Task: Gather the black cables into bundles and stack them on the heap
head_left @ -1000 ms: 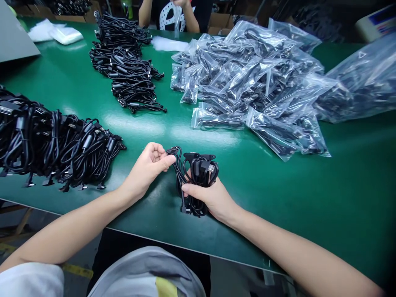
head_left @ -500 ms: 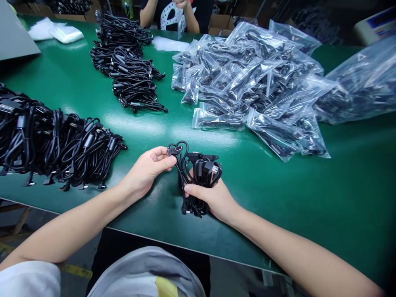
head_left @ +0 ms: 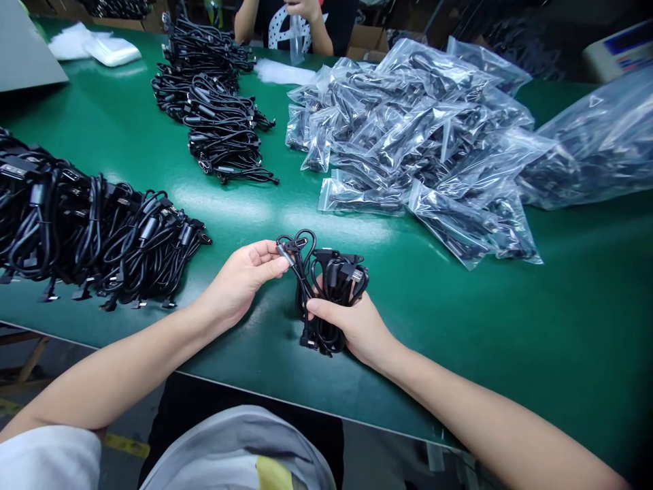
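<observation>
My right hand (head_left: pixel 352 316) is wrapped round a bunch of coiled black cables (head_left: pixel 334 282), with plugs and sockets showing at its top and bottom. Between the thumb and fingers of my left hand (head_left: pixel 258 269) is the upper end of one black cable (head_left: pixel 297 258), pinched by a thick sleeve beside its connector. That cable leans on the left side of the bunch, its lower part also under my right thumb. Both hands are just above the green table (head_left: pixel 490 327), near its front edge. The right fingers are mostly hidden behind the cables.
Left of my hands lies a large heap of tied black cables (head_left: pixel 92 224). Another cable pile (head_left: pixel 219 122) runs toward the back. Clear bags with cables (head_left: pixel 403 129) are heaped at the right. Across the table, a co-worker's hands (head_left: pixel 306 8) hold a clear bag.
The cable end in my left fingers has turned slightly, so its thick sleeve now shows. The bunch in my right hand has barely moved.
</observation>
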Available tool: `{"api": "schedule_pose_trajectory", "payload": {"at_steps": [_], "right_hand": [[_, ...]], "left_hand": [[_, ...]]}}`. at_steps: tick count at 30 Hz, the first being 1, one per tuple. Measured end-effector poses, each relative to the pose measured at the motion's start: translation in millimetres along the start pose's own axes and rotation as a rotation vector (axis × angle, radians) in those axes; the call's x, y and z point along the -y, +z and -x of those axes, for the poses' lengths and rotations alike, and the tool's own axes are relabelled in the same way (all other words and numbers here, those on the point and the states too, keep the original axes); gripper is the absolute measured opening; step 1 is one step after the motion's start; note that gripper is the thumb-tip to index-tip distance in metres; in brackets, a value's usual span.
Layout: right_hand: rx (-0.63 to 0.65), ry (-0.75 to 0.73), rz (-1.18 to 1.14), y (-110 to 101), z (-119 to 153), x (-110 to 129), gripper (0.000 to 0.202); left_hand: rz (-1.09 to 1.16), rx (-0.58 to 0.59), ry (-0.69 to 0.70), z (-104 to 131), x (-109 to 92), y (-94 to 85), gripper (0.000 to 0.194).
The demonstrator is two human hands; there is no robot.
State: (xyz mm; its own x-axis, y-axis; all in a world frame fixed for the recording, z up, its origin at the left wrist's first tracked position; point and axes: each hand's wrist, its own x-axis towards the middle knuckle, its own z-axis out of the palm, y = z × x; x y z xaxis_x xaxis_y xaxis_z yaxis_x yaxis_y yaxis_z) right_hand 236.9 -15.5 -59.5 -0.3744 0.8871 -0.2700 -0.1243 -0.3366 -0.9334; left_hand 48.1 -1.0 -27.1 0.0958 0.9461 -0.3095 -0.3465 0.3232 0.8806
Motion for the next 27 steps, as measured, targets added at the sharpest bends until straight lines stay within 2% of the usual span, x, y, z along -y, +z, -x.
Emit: {"api": "schedule_pose_trajectory", "payload": {"at_steps": [7,14,20,27], "right_hand": [[0.002,0.005,-0.015,0.6,-0.6,0.3,0.020],[0.030,0.039,-0.123,-0.6,-0.7,-1.1,0.025],[0.031,0.021,-0.055,0.4,0.4,2.1,0.022],[-0.045,0.016,0.037,0.2,1.0,3.4,0.025]], "left_hand": [[-0.020,0.023,-0.012,-0.4,1.1,-0.8,0.028],[-0.012,0.069,-0.023,0.1,1.3,-0.6,0.030],[-0.017,0.114,-0.017,-0.6,3.0,-2.3,0.027],[-0.177,0.172,0.219,4.0,-3.4,-3.1,0.014]]}}
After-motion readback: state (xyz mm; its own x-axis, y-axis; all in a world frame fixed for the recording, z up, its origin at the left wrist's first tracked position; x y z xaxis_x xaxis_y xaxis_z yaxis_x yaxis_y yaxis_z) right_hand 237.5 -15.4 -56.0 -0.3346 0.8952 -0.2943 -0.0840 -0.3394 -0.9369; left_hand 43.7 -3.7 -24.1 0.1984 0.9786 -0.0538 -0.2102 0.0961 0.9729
